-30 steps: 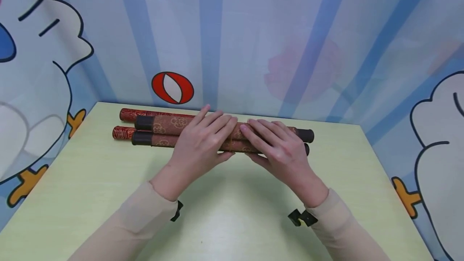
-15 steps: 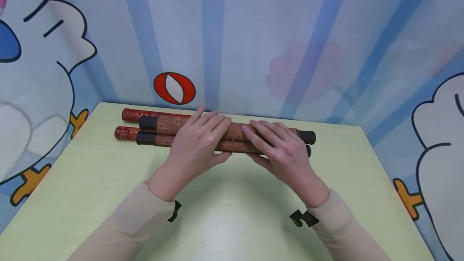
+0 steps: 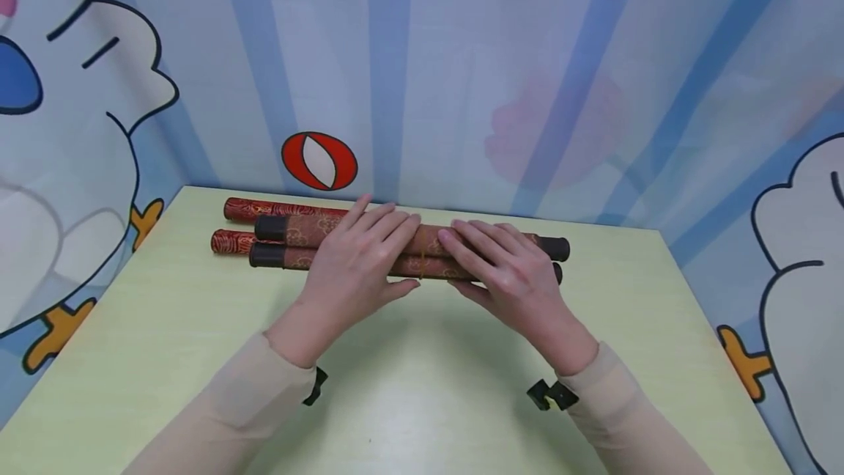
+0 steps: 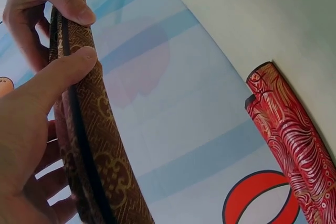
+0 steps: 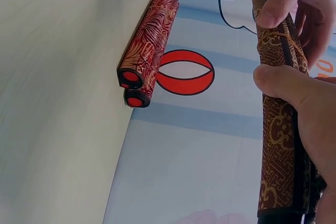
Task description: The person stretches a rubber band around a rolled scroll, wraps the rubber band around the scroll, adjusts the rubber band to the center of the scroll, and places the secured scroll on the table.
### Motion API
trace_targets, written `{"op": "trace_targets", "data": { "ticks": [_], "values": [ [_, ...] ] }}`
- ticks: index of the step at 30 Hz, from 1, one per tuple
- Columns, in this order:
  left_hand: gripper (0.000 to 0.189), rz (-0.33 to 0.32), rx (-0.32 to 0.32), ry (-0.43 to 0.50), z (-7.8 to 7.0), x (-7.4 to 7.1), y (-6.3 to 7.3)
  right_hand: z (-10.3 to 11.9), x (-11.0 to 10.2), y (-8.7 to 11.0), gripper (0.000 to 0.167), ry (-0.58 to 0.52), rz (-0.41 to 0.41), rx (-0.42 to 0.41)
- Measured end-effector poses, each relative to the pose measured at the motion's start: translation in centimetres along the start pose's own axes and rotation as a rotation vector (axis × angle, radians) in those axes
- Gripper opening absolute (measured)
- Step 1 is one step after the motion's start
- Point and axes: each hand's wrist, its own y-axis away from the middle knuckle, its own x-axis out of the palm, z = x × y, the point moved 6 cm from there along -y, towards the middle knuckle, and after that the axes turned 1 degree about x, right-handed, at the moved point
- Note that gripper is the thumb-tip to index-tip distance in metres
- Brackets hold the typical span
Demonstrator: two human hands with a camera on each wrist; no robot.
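A brown scroll (image 3: 428, 240) with gold patterns and black ends lies across both hands, its two rolls side by side. A thin rubber band (image 3: 422, 264) circles it between the hands. My left hand (image 3: 356, 262) grips the left part, fingers over the top and thumb on the near side; my right hand (image 3: 511, 270) holds the right part likewise. Both thumbs press the scroll (image 5: 278, 145) in the right wrist view. Behind it, a red-and-gold scroll (image 3: 283, 209) in two rolls is partly hidden in the head view; its black-rimmed ends show in the right wrist view.
The pale green table (image 3: 422, 416) stretches toward me below the forearms. A blue-striped cloth backdrop (image 3: 448, 79) with cartoon figures rises right behind the table's far edge, close to the scrolls.
My left hand has slid slightly left, widening the gap between the hands, so more of the rubber band shows. The brown scroll has barely moved, and my right hand keeps its hold.
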Motion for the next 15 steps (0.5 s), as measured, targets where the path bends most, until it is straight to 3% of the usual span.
{"op": "trace_targets", "data": {
  "ticks": [7, 15],
  "values": [
    [0.097, 0.050, -0.067, 0.007, 1.3, -1.3, 1.5, -0.4, 0.6, 0.1, 0.080, -0.018, 0.003, 0.007],
    [0.090, 0.051, -0.221, 0.070, 3.2, -2.5, 5.3, -0.1, 2.2, -0.1, 0.079, -0.029, 0.042, 0.003]
  ]
}}
